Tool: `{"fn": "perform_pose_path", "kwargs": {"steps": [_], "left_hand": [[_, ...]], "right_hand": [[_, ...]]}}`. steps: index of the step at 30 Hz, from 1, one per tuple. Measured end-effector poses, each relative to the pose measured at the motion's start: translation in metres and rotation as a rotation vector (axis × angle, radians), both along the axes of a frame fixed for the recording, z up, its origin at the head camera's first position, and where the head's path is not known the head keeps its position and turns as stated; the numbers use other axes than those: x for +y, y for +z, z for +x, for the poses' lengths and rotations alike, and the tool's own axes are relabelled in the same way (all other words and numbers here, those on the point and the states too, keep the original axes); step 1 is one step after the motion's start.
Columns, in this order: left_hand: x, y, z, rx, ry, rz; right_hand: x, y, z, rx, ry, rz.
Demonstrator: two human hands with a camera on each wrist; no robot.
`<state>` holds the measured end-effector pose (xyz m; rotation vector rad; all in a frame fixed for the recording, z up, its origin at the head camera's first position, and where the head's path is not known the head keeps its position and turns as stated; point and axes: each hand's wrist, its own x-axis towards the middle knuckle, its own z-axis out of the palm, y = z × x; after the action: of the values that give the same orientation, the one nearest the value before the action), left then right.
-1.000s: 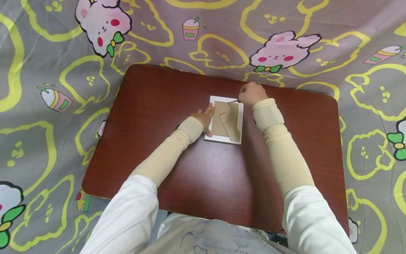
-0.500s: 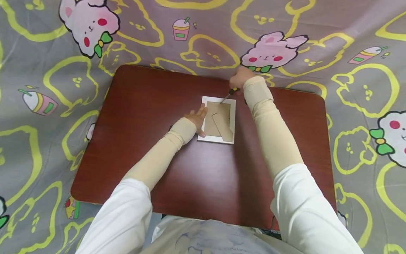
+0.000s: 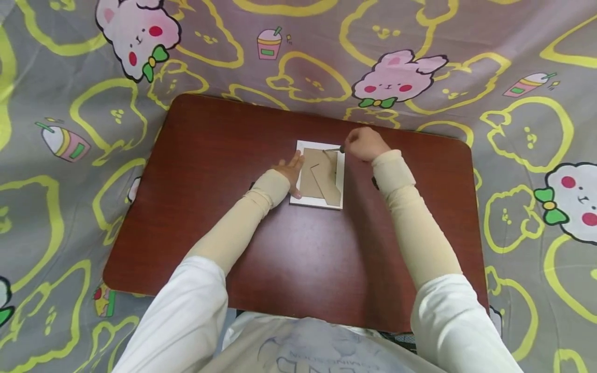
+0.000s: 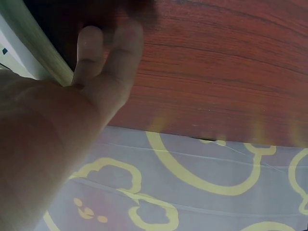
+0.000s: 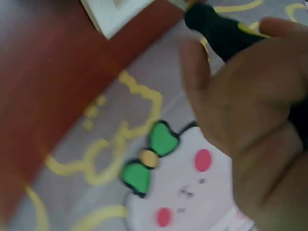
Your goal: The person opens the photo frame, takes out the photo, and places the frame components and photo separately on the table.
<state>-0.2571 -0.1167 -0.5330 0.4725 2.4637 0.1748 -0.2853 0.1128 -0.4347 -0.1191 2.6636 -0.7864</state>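
Observation:
A picture frame lies back side up on the table, its white rim point(image 3: 340, 178) around a brown backing board point(image 3: 310, 184) with a stand flap. My left hand point(image 3: 290, 173) rests on the frame's left side, fingers straight over the rim and thumb lower down. To the upper right, my right hand point(image 3: 367, 144) grips a screwdriver point(image 3: 335, 150), held at a low slant with its tip at the backing's top edge. The right wrist view shows its black and yellow handle point(image 5: 221, 31); the fingers hide part of it.
The reddish-brown table point(image 3: 210, 134) has rounded corners. A patterned curtain point(image 3: 317, 31) with cartoon rabbits and cups hangs close behind and beside it. The person's torso is at the near edge.
My right hand rose, tilting the screwdriver steeply, then came down and right, laying it flatter. Its tip stays near the backing's top edge. The left hand stays on the frame.

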Motion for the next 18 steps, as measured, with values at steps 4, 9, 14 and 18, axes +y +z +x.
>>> {"fn": "perform_pose_path", "kwargs": {"steps": [4,9,14,18], "left_hand": [[-0.001,0.0,-0.003,0.001,-0.003,-0.013],[-0.006,0.004,-0.001,0.019,0.006,0.007],[-0.001,0.003,0.001,0.022,0.001,0.012],[0.004,0.003,0.001,0.04,-0.008,-0.006]], "right_hand": [[0.013,-0.016,0.031,0.093,-0.142,-0.207],[0.007,-0.038,0.053,0.393,-0.249,-0.318],[0.0,-0.05,0.049,0.632,-0.242,-0.335],[-0.018,-0.054,0.04,0.762,-0.193,-0.433]]}}
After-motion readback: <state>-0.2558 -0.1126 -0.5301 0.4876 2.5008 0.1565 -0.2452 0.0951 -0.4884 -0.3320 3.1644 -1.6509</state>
